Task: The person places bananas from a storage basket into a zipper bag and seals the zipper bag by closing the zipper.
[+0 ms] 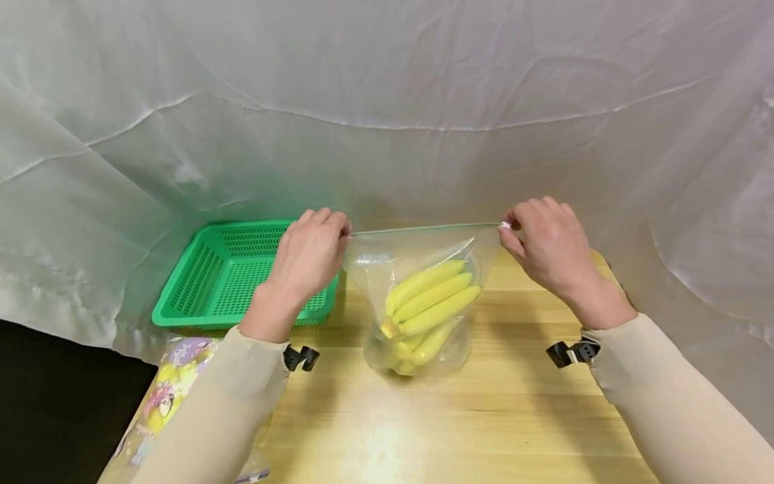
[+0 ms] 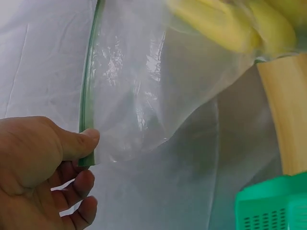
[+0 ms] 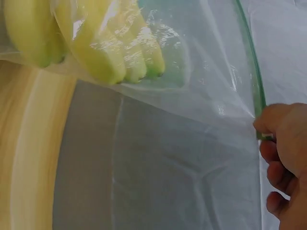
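Observation:
A clear zip bag point(image 1: 370, 272) with a green closure strip point(image 1: 423, 228) hangs upright between both hands over the table. Several yellow bananas point(image 1: 437, 296) lie inside it, seen through the plastic. At the strip's left end, my left hand point(image 1: 307, 255) pinches the corner; the left wrist view shows the thumb point(image 2: 86, 141) on the strip. My right hand point(image 1: 549, 245) pinches the opposite end, where a small white piece point(image 1: 505, 226) shows by the fingertips. The strip is stretched nearly straight, and its two edges appear to lie together in the head view.
A green plastic basket point(image 1: 208, 318) stands at the left, partly behind the left hand. Under the left forearm lies a colourful printed package point(image 1: 166, 396). Wooden table point(image 1: 484, 423) extends below the bag. Pale sheeting point(image 1: 387, 81) hangs behind the table.

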`<state>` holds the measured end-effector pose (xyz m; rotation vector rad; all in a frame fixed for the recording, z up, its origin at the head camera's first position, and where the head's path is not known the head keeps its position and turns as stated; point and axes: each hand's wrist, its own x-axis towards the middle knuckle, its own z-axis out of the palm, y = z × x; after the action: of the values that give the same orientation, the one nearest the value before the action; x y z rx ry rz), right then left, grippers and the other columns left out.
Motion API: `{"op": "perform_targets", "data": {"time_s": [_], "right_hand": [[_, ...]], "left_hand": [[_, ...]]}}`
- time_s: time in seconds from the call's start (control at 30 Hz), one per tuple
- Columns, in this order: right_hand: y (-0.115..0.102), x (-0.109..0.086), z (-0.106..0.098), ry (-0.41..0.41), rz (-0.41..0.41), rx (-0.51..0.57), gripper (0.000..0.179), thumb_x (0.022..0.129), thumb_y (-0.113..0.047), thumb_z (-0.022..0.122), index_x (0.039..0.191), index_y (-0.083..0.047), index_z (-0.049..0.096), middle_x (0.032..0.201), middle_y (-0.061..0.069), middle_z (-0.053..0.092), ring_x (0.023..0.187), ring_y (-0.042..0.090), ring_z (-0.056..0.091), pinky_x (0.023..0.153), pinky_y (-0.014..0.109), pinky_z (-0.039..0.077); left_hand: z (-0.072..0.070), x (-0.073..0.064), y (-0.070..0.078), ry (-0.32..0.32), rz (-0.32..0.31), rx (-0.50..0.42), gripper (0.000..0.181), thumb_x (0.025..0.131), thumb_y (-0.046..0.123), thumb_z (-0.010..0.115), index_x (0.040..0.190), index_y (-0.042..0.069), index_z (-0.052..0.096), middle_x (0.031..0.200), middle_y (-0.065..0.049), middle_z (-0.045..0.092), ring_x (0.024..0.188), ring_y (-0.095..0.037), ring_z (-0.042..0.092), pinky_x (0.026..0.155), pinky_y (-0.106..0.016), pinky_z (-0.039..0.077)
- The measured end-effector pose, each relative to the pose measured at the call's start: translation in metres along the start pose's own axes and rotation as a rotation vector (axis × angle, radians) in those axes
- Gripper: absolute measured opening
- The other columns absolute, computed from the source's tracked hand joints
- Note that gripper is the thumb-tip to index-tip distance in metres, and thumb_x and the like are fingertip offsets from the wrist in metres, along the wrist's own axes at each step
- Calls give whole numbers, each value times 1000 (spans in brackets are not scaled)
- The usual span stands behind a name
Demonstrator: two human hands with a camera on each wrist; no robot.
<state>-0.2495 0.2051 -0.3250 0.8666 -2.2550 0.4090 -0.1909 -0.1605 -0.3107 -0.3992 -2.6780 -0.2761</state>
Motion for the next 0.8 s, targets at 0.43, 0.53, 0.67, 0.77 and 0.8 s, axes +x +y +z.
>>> {"op": "perform_targets", "data": {"time_s": [0.43, 0.53, 0.67, 0.77, 0.8], "right_hand": [[-5, -1, -2, 124, 62, 15, 14, 95, -10, 63, 93, 3, 66, 80, 19, 67, 73, 40, 57, 65, 52, 41], [-7, -20, -1, 69, 25, 84, 10, 91, -9, 63, 88, 0, 63, 77, 15, 63, 70, 34, 54, 65, 47, 40], [-12, -48, 2, -6, -6, 200, 5, 86, -8, 62, 85, -5, 57, 79, 8, 59, 73, 26, 53, 70, 41, 40], [-18, -69, 6, -83, 9, 234, 9, 83, -7, 64, 85, -10, 56, 84, 4, 60, 77, 21, 55, 72, 40, 45], [-20, -77, 9, -107, 16, 239, 10, 82, -7, 65, 85, -11, 56, 85, 2, 62, 78, 19, 57, 71, 40, 47]], "left_hand": [[-3, 8, 7, 95, -42, -65, 9, 104, 16, 67, 107, 8, 71, 102, -8, 69, 92, -29, 58, 74, -41, 53], [-2, -10, 8, 24, 3, -66, 7, 102, 15, 70, 104, 9, 71, 101, -7, 69, 93, -29, 58, 79, -40, 52], [-2, -40, 13, -56, 82, -91, 4, 100, 13, 72, 100, 10, 70, 102, -5, 70, 98, -28, 60, 87, -41, 51], [1, -60, 18, -108, 153, -101, 5, 98, 11, 74, 96, 11, 70, 98, -3, 69, 93, -24, 59, 86, -39, 50], [2, -66, 19, -138, 165, -104, 6, 97, 11, 75, 95, 12, 70, 98, -2, 69, 93, -22, 59, 87, -38, 50]]}}
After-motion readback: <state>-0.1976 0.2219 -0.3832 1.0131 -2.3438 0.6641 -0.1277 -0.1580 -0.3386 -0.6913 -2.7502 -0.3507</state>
